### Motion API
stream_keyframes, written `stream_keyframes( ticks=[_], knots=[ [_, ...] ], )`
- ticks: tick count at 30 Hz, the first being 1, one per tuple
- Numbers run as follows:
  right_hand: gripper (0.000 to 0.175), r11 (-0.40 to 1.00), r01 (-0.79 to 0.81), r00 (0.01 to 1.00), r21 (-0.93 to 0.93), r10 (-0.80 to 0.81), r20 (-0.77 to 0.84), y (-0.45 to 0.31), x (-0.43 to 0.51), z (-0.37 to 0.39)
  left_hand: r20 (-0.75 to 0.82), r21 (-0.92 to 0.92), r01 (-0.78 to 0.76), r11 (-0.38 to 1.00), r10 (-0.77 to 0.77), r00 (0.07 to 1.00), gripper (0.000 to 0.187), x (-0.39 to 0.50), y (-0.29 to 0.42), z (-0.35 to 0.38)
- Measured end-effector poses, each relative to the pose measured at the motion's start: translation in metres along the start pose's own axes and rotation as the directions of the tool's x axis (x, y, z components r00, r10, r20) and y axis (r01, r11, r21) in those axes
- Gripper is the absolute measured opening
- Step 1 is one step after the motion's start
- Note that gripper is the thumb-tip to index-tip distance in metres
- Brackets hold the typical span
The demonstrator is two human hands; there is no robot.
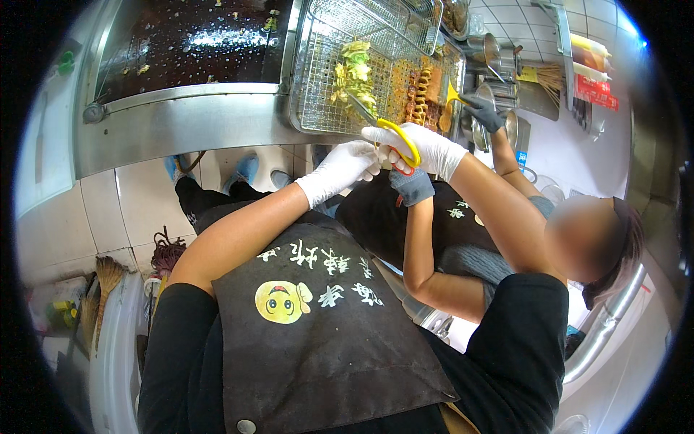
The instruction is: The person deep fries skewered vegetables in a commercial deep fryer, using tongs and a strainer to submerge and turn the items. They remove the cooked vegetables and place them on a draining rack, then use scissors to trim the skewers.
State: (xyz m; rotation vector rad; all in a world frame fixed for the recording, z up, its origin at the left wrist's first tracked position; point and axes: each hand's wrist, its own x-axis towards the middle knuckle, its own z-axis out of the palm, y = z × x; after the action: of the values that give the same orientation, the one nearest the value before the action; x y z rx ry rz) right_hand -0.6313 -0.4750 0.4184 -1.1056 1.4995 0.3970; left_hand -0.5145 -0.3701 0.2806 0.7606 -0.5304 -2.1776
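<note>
Skewered leafy greens [357, 76] lie over the wire rack of a metal tray [320, 116]. My right hand [431, 152], in a white glove, grips yellow-handled scissors [398, 135]. Their blades point up and left, against the near end of the greens. Close beside it, my left hand [347, 168], also gloved in white, has its fingertips pinched together just below the greens. A thin stick shows at those fingertips, mostly hidden by the fingers. To the right on the rack are sauced skewers [423, 97], including a spiral-cut one.
A co-worker stands close on my right; one grey-gloved hand [482, 111] holds a yellow utensil [452, 95], the other [412, 187] is just below my right hand. A fryer [190, 49] with dark oil is left of the tray. Metal pots [485, 51] stand at the right.
</note>
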Motion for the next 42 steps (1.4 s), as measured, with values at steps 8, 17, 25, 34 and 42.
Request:
stream_keyframes(
  ticks=[8, 17, 25, 34, 42],
  knots=[
    [0.058, 0.984, -0.156, 0.985, 0.084, 0.162, -0.064, -0.002, 0.003, 0.005, 0.013, 0.047, 0.010, 0.999, -0.010, 1.000, 0.026, 0.001, -0.002, 0.000],
    [0.065, 0.989, -0.121, 0.991, -0.085, 0.116, -0.067, -0.003, 0.001, 0.007, 0.031, 0.032, 0.019, 0.999, -0.020, 0.999, 0.027, 0.006, -0.007, -0.003],
    [0.061, 0.983, -0.094, 0.991, -0.160, 0.076, -0.113, 0.004, -0.007, 0.016, 0.060, -0.025, -0.003, 1.000, 0.004, 0.998, 0.024, 0.010, -0.013, -0.007],
    [0.074, 0.827, -0.171, 0.938, -0.535, -0.030, -0.346, -0.013, -0.020, 0.029, 0.049, 0.147, 0.027, 0.989, -0.035, 0.998, 0.028, 0.012, -0.018, -0.012],
    [0.075, 0.778, -0.164, 0.907, -0.606, -0.124, -0.404, -0.034, -0.008, 0.027, 0.026, 0.236, 0.110, 0.966, -0.119, 0.993, 0.037, -0.016, -0.036, -0.043]
  ],
)
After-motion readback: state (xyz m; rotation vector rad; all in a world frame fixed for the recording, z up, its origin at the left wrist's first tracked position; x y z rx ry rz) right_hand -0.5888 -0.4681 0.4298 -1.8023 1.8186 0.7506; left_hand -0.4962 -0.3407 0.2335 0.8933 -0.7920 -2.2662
